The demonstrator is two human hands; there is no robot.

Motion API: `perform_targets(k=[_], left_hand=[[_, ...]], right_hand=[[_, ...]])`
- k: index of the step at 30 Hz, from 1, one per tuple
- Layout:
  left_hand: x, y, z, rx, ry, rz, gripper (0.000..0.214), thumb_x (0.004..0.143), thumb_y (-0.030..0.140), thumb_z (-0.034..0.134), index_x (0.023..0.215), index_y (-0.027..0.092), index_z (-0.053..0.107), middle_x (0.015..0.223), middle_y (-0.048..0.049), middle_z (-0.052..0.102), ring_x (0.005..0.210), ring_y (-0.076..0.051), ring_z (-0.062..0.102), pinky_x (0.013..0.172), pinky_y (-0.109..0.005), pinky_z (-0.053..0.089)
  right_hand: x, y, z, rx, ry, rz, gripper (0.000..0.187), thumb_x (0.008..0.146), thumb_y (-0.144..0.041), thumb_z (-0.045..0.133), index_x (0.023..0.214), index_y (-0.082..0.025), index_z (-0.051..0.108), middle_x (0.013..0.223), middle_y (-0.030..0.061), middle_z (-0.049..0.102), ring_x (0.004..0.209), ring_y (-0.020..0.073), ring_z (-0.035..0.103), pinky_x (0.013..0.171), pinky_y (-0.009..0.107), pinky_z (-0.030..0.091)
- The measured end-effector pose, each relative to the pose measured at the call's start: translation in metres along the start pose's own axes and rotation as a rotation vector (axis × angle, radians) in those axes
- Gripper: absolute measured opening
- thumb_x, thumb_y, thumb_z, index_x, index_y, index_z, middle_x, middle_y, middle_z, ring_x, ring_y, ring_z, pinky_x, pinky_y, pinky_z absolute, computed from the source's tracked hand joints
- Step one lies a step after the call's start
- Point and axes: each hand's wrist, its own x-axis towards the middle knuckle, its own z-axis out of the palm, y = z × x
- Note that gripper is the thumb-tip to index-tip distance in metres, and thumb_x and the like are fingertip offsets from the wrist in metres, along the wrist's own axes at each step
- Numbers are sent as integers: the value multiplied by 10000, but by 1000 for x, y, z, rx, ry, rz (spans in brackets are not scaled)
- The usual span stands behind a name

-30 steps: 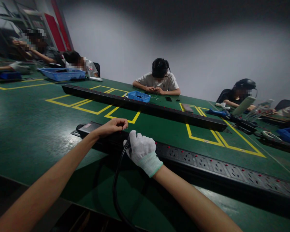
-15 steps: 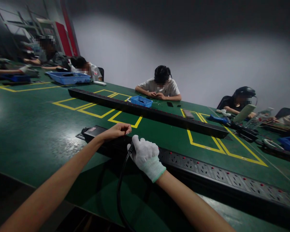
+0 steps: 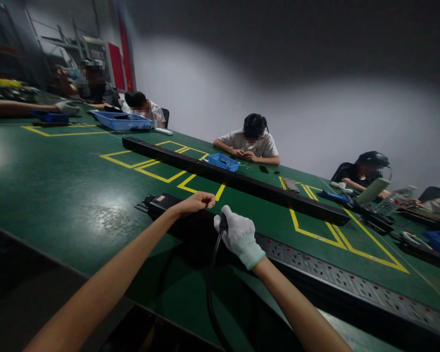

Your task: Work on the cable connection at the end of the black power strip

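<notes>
A long black power strip (image 3: 317, 266) with rows of sockets and small red lights or buttons lies slantwise across the near part of the table. My right hand (image 3: 238, 232), in a white glove with a mint cuff, grips a black plug (image 3: 223, 222) over the strip. From that plug a thick black cable (image 3: 210, 288) hangs down past the table's edge. My bare left hand (image 3: 197, 203) rests at the strip's left part, close to the black end housing (image 3: 163, 203). Its fingers are curled together, and whatever is inside them is hidden.
A second black strip (image 3: 234, 181) lies beyond mine on the green table (image 3: 77, 195), over yellow tape outlines. Blue trays (image 3: 223, 162) stand farther back. Several co-workers sit around the far side. A blue-handled tool (image 3: 333, 196) and a clear bottle (image 3: 394, 200) are at the right.
The view has swung, so the table and hands appear farther right and slightly lower. Both hands keep nearly the same pose over the strip, the plug still in my right hand.
</notes>
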Motion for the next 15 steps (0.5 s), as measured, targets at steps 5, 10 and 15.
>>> perform_targets(k=[5,10,15], left_hand=[[0,2,0,-45,42,-6,333,876,373,543,1126,153,539,1109,-72,572,944,-179,582,806,-387,510],[2,2,-1,-112,140,-32,341,876,372,543,1139,155,533,1127,-75,565,962,-185,578,818,-396,507],[7,-1,0,-164,266,-69,345,876,371,543,1146,156,530,1133,-76,563,964,-186,577,817,-396,508]], right_hand=[[-15,-14,-6,20,20,-114,397,910,-475,365,1152,-210,533,937,59,665,864,184,612,672,258,346],[9,-27,-4,22,-30,-43,374,945,-514,317,1041,-254,569,758,2,670,680,145,623,561,228,321],[47,-32,0,-28,-91,28,354,963,-474,304,1040,-273,585,818,11,690,728,163,650,557,229,346]])
